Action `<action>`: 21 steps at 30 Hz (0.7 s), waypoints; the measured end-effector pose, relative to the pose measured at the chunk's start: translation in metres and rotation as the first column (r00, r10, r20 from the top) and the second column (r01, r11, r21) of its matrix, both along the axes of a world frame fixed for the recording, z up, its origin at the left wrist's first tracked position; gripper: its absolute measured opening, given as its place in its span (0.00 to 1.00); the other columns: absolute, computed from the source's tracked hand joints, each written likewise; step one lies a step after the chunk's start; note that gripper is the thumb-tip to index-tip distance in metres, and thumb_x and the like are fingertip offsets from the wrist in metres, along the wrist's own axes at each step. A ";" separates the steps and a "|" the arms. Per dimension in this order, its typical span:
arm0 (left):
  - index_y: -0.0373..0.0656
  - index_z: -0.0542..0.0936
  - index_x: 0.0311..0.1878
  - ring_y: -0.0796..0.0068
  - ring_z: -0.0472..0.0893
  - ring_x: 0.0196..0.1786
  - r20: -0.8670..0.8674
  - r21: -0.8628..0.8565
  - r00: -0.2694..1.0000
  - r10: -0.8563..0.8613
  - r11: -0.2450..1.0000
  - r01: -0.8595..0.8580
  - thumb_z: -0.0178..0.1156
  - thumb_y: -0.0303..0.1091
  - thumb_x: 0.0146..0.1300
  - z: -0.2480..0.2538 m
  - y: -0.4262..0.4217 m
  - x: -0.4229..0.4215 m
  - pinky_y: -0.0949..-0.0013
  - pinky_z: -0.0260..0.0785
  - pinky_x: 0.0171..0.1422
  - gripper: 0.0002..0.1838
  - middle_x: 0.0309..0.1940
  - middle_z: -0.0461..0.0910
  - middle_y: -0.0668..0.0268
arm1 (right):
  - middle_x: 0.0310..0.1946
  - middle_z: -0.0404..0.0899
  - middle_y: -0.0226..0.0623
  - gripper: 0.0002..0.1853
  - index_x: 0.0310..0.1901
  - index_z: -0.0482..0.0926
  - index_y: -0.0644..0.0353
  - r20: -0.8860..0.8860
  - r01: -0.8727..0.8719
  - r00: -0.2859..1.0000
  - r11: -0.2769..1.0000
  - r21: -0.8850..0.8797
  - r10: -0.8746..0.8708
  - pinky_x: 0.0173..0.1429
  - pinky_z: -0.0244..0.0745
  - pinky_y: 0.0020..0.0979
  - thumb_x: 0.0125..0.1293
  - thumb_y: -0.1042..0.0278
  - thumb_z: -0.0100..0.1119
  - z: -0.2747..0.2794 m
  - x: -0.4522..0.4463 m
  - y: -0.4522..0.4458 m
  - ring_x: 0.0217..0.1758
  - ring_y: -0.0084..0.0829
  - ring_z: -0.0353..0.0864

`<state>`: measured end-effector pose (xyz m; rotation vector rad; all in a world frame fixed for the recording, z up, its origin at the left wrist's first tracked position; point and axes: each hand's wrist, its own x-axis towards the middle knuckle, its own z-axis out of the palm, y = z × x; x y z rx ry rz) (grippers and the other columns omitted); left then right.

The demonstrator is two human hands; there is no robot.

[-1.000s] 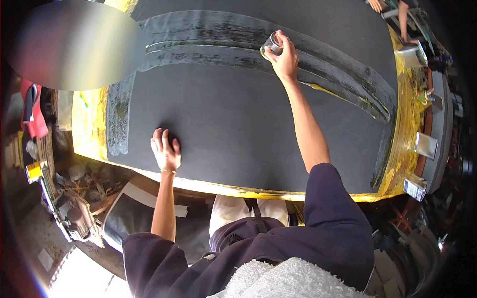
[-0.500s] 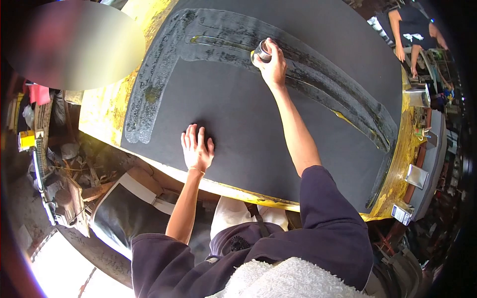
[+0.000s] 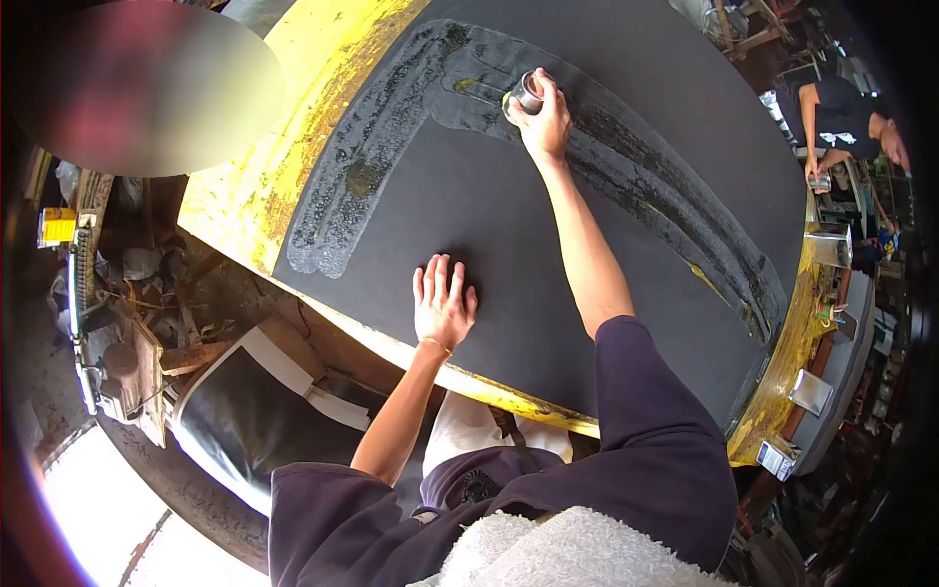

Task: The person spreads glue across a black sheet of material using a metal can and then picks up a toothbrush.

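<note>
A large black sheet (image 3: 509, 205) lies on a yellow-stained board (image 3: 323, 68). Wet-looking grey bands (image 3: 342, 181) run along its left side and across its upper part. My right hand (image 3: 546, 125) grips a small metal can (image 3: 528, 93) at the upper band; a little yellow shows at the can's left edge. Flat on the bare black area, near the front edge, rests my left hand (image 3: 445, 298), fingers spread and holding nothing. A thin yellow streak (image 3: 706, 281) lies on the right part of the band.
At the right edge stand metal tins (image 3: 812, 391) and a labelled tin (image 3: 776, 460). Another person (image 3: 841, 117) bends over at the upper right. Black sheet material (image 3: 254, 416) lies below left, near a yellow box (image 3: 59, 227) and wooden scraps.
The view has turned, so the board appears tilted further. My right hand with the can sits nearer the band's left end. My left hand has shifted right along the sheet. More of the other person shows.
</note>
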<state>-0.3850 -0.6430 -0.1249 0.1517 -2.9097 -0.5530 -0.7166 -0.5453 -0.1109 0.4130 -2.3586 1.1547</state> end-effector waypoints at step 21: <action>0.38 0.74 0.63 0.45 0.67 0.71 -0.020 -0.036 0.999 -0.031 0.999 0.030 0.57 0.41 0.67 -0.003 -0.001 -0.001 0.41 0.53 0.77 0.25 0.66 0.69 0.47 | 0.50 0.79 0.38 0.38 0.63 0.76 0.45 -0.030 -0.142 0.990 0.989 -0.029 0.141 0.54 0.83 0.43 0.47 0.65 0.79 -0.006 0.041 -0.034 0.53 0.43 0.82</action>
